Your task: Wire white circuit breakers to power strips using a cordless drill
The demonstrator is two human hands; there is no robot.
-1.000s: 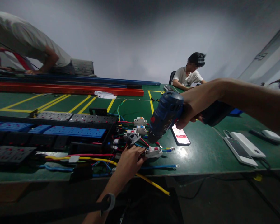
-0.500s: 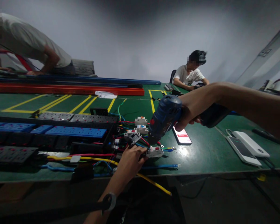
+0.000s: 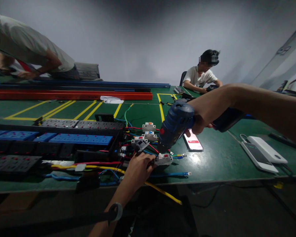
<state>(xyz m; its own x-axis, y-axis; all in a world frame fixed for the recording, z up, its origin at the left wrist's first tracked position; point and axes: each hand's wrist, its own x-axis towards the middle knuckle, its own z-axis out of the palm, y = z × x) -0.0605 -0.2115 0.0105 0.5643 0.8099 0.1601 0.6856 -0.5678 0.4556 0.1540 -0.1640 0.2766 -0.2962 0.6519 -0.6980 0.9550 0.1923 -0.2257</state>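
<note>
My right hand (image 3: 203,113) is wrapped round the handle of a blue cordless drill (image 3: 176,120). The drill tilts down, its nose over a light grey circuit breaker (image 3: 164,159); whether the bit touches it cannot be made out. Pinched at its left end, that breaker is in the fingers of my left hand (image 3: 138,166). Just above those fingers lies a dark grey module (image 3: 140,144) on its side. Several more breakers, among them one with an orange switch (image 3: 148,127) and one with a blue switch (image 3: 149,136), lie behind, joined to coloured wires.
Black and blue socket strips (image 3: 80,139) fill the left of the green table (image 3: 212,158). A yellow cable (image 3: 164,193) hangs over the front edge. A phone (image 3: 193,141) and a white power bank (image 3: 267,149) lie right. Orange rails (image 3: 88,95) and two people (image 3: 199,79) are beyond.
Both my hands keep nearly the same place, with the drill still over the breaker. At the far left, the bending person's arms have shifted. The view has moved slightly.
</note>
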